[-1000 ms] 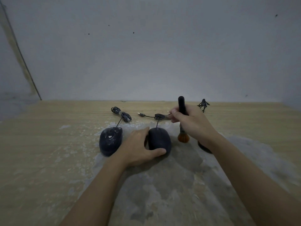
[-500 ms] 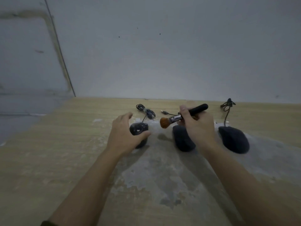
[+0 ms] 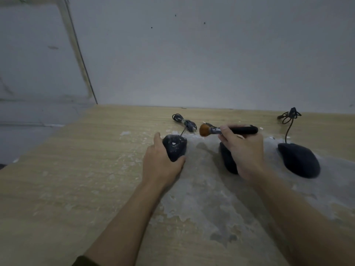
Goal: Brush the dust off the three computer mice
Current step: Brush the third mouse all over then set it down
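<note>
Dusty left mouse (image 3: 175, 148) sits in our left hand (image 3: 161, 164), fingers wrapped round its sides on the wooden table (image 3: 76, 179). Our right hand (image 3: 245, 150) pinches the brush (image 3: 228, 129) above the middle mouse (image 3: 227, 160), bristles pointing left; right mouse (image 3: 298, 160) sits apart.

Both forearms reaching forward, left hand (image 3: 161, 162) cupping a mouse (image 3: 175, 147), right hand (image 3: 244, 150) pinching a brush (image 3: 228, 129) sideways

A light wooden tabletop (image 3: 73, 169) is seen filling the lower part of the frame, streaked with a big grey-white dusty patch (image 3: 211, 198) from the centre over to the lower right. A plain grey wall (image 3: 192, 60) is spread across the top, a few dark specks on it. At upper left, a taped seam (image 3: 76, 48) is seen running diagonally.
</note>
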Tool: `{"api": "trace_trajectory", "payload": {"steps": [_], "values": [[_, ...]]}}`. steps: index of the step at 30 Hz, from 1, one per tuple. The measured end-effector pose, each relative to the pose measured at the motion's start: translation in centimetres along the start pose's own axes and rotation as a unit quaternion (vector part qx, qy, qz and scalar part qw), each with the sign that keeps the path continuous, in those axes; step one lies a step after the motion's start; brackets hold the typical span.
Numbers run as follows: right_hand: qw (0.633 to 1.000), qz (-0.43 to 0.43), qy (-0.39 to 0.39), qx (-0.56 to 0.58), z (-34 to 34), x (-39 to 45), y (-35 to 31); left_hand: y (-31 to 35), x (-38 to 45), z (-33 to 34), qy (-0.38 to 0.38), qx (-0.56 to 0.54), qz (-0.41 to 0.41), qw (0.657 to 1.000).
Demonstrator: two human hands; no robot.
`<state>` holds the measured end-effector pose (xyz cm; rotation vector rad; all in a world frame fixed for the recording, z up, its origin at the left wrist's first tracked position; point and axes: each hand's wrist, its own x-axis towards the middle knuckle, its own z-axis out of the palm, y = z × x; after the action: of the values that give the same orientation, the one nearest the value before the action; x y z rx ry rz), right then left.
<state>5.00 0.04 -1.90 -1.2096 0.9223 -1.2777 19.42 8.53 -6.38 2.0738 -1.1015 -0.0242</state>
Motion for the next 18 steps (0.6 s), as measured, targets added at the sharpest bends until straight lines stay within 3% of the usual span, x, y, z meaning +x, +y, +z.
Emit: {"api": "trace_trajectory", "payload": {"steps": [3, 5, 7, 8, 11, 12, 13, 16, 18], "values": [[0.997, -0.038, -0.073, 0.012, 0.2, 0.0, -1.4, -0.3, 0.0, -0.1, 0.008, -0.026, 0.013, 1.000], [0.980, -0.061, -0.189, 0.021, 0.3, 0.0, -2.3, -0.2, -0.1, -0.2, 0.012, -0.043, 0.025, 0.999], [0.949, -0.087, -0.297, -0.056, 0.4, -0.1, -2.8, -0.1, -0.2, -0.4, 0.018, -0.062, 0.034, 0.997], [0.942, -0.109, -0.300, -0.101, 0.6, -0.1, -2.5, 0.0, -0.3, -0.4, 0.020, -0.068, 0.040, 0.997], [0.954, -0.211, -0.131, -0.171, 1.0, 0.5, -1.3, 0.3, -0.3, -0.6, 0.019, -0.076, 0.053, 0.996], [0.953, -0.230, -0.106, -0.165, 1.0, 0.5, -1.3, 0.4, -0.4, -0.6, 0.017, -0.079, 0.057, 0.995], [0.954, -0.229, -0.125, -0.151, 1.0, 0.3, -1.6, 0.4, -0.4, -0.6, 0.015, -0.083, 0.061, 0.995], [0.934, -0.156, -0.297, -0.121, 0.5, 0.2, -2.7, 0.3, -0.3, -0.6, 0.009, -0.087, 0.071, 0.994], [0.931, -0.153, -0.307, -0.127, 0.3, 0.5, -2.7, 0.1, -0.2, -0.6, 0.011, -0.093, 0.078, 0.993]]}}
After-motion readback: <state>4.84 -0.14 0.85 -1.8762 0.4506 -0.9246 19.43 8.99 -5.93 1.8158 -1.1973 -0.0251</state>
